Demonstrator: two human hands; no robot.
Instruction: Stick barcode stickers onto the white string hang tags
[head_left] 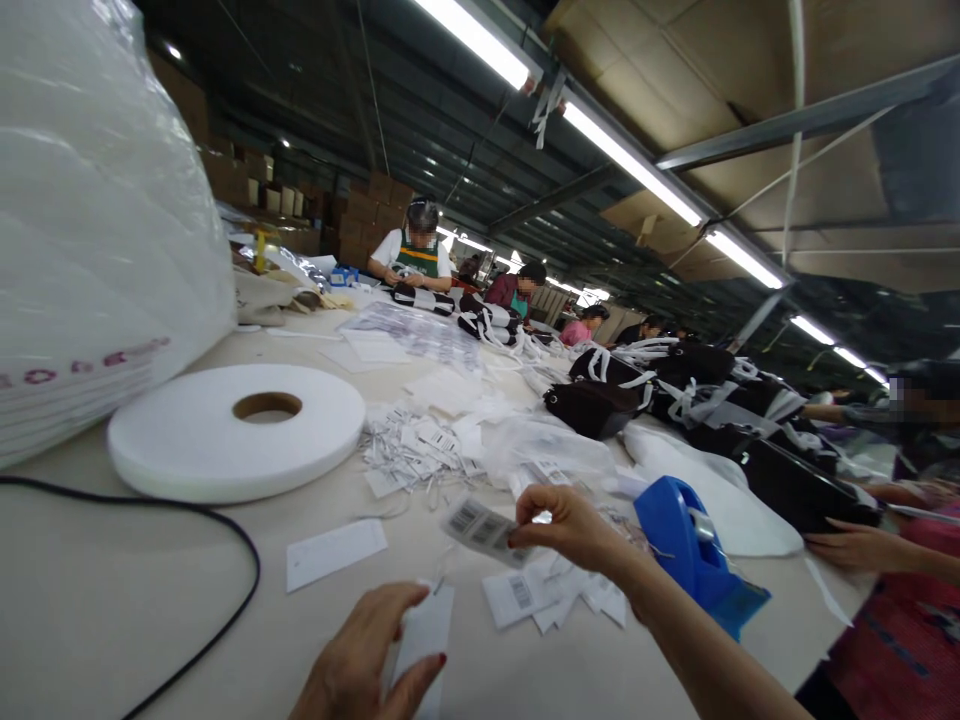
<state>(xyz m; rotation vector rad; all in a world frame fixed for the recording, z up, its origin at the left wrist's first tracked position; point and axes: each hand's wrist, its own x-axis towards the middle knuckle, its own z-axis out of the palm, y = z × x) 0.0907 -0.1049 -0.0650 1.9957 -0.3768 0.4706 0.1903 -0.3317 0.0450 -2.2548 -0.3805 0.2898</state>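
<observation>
My right hand (566, 525) pinches the end of a strip of barcode stickers (480, 528) between thumb and fingers, just above the table. My left hand (367, 645) curls around a white hang tag (431, 632) with a string at its top, thumb and index finger on it. Right of this tag, below the strip, lie several loose tags with barcodes (517, 597), partly overlapping. A single blank white tag (336, 553) lies flat to the left of both hands. Beyond them is a heap of small tags with strings (420, 450).
A large white roll of tape (187, 430) lies at left beside a plastic-wrapped bundle (97, 220); a black cable (251, 570) crosses the table. A blue tape dispenser (686, 550) stands at right, near black bags (600, 405). A co-worker's hand (855, 548) touches a bag; others work farther back.
</observation>
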